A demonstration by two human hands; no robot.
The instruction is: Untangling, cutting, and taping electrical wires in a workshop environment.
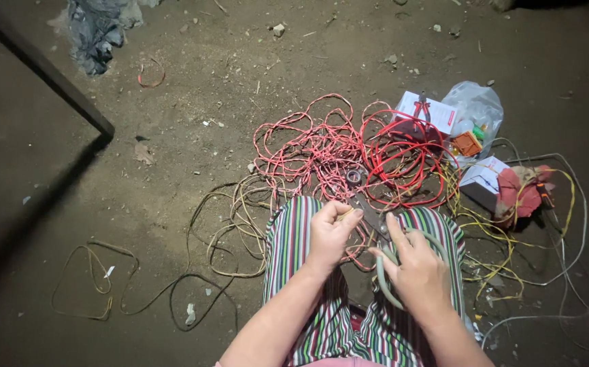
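Squatting over a dirt floor (pixel 172 156), knees in striped multicoloured cloth (pixel 294 238). Left hand (pixel 330 234) closed in a loose fist around the end of a thin yellowish wire (pixel 343 216), pinched between thumb and forefinger just above the knee. Right hand (pixel 417 272) curled shut on a pair of cutting pliers with pale green rubber handles (pixel 384 272) — dark tip pointed up toward the left hand, close beside it but not clearly touching the wire. Whether the blades are parted: too small to tell.

Beyond the hands, a tangled heap of twisted pink-and-white cable (pixel 315 149), a coil of solid red wire (pixel 403 160), loose yellow strands (pixel 492 238) and brownish loops (pixel 233 224) spread across the floor; a white cardboard box (pixel 430 112) and a clear plastic bag (pixel 475 105) further off.

Judged as trimming or stripping a wire end — held ready, cut not yet made. Next move likely calls for a steady pinch and a light, square bite on the wire.
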